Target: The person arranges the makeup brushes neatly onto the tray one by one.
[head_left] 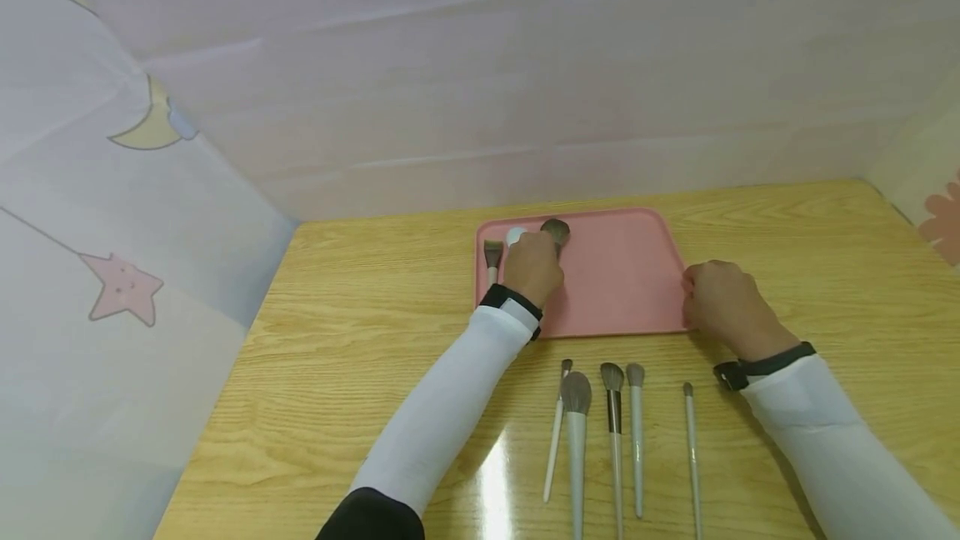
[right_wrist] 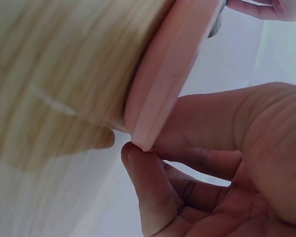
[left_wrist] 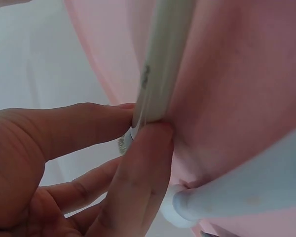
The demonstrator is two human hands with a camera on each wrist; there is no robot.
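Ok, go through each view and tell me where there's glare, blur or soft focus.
Head view: sharp overall, with a bright streak of glare on the table beside the left sleeve. Left wrist view: very close, so the fingers and the brush handle they pinch look soft. Right wrist view: the wood grain is blurred, the tray edge clearer.

8 makeup brushes (head_left: 576, 432), 1 pink tray (head_left: 622, 273)

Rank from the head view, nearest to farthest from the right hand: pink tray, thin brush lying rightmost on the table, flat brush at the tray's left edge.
Measured from the right hand:
1. Pink tray: the hand holds its right edge.
2. Thin brush: on the table just below the hand, rightmost of the row.
3. Flat brush: at the tray's far left edge, beyond the left hand.
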